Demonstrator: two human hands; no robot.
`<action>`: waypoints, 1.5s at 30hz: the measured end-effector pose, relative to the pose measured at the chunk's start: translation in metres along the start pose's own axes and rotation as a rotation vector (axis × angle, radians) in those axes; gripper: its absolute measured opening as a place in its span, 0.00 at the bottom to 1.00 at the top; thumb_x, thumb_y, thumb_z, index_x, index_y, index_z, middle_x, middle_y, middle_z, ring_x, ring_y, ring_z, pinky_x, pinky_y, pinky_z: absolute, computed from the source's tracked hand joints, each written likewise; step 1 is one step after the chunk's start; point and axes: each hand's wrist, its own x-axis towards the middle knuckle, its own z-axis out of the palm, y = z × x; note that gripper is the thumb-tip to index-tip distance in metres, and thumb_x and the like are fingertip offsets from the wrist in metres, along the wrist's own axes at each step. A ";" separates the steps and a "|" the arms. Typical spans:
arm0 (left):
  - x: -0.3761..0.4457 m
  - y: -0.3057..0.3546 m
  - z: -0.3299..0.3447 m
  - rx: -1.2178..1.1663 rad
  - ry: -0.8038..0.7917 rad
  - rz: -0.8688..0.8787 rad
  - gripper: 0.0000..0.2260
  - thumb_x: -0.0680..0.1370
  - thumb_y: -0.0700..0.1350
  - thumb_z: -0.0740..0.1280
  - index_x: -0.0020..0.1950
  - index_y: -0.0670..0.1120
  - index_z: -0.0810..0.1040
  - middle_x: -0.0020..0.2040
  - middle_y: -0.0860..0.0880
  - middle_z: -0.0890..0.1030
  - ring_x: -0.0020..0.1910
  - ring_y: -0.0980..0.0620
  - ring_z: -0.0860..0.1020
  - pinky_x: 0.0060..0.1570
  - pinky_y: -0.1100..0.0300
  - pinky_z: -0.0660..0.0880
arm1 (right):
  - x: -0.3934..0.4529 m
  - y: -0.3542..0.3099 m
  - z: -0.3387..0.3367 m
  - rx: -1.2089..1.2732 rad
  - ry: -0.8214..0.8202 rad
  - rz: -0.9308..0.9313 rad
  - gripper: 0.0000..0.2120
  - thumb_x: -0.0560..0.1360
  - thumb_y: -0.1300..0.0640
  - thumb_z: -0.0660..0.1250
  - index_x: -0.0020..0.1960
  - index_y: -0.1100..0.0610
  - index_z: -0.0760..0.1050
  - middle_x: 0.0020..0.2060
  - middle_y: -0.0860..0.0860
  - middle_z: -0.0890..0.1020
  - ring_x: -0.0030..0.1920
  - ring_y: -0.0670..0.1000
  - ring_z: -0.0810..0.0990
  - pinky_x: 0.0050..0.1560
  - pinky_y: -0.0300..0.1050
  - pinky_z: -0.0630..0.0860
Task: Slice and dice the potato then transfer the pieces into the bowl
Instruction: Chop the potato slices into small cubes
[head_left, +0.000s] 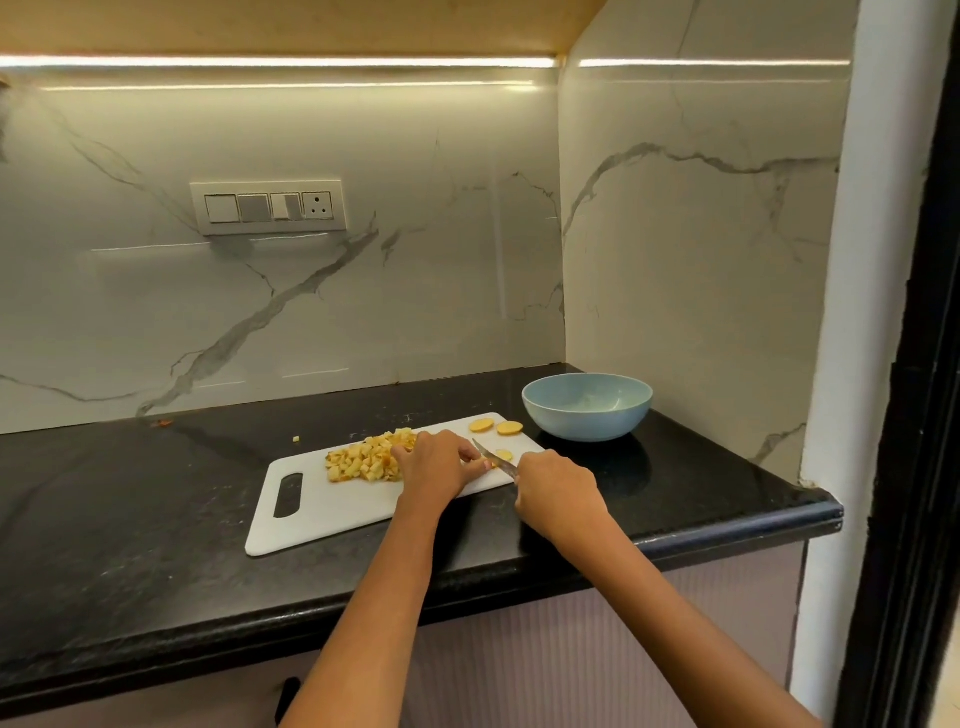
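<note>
A white cutting board (322, 512) lies on the black counter. A pile of diced potato (366, 460) sits on its middle. Two round potato slices (496, 427) lie at the board's far right corner. My left hand (439, 465) rests on the board with its fingertips down on a potato piece beside the blade. My right hand (558, 491) grips the handle of a knife (488, 456), whose blade points away from me over another slice (504, 455). A light blue bowl (587, 408) stands empty just right of the board.
One stray potato cube (296, 439) lies on the counter (156, 519) behind the board. The marble wall closes in on the right behind the bowl. A switch panel (267, 207) is on the back wall. The counter edge runs in front of my arms.
</note>
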 end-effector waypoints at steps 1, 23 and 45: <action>0.000 0.001 -0.001 0.008 -0.003 -0.002 0.10 0.75 0.57 0.66 0.53 0.56 0.82 0.57 0.54 0.80 0.62 0.50 0.70 0.63 0.49 0.58 | 0.003 -0.001 0.000 0.000 -0.007 0.002 0.14 0.79 0.58 0.60 0.64 0.59 0.70 0.55 0.56 0.77 0.52 0.52 0.78 0.48 0.42 0.72; -0.004 -0.006 -0.005 -0.054 0.187 -0.002 0.08 0.76 0.49 0.67 0.55 0.54 0.81 0.57 0.53 0.80 0.60 0.52 0.71 0.59 0.53 0.57 | -0.002 0.004 0.006 0.152 0.021 0.027 0.11 0.80 0.56 0.60 0.59 0.58 0.73 0.51 0.54 0.78 0.49 0.50 0.79 0.46 0.41 0.73; 0.001 0.000 -0.001 0.016 0.108 0.026 0.06 0.75 0.50 0.68 0.50 0.53 0.83 0.51 0.54 0.82 0.58 0.53 0.73 0.63 0.52 0.58 | 0.009 -0.006 0.009 -0.061 -0.003 -0.051 0.12 0.80 0.60 0.58 0.63 0.60 0.72 0.56 0.56 0.77 0.53 0.54 0.78 0.50 0.44 0.73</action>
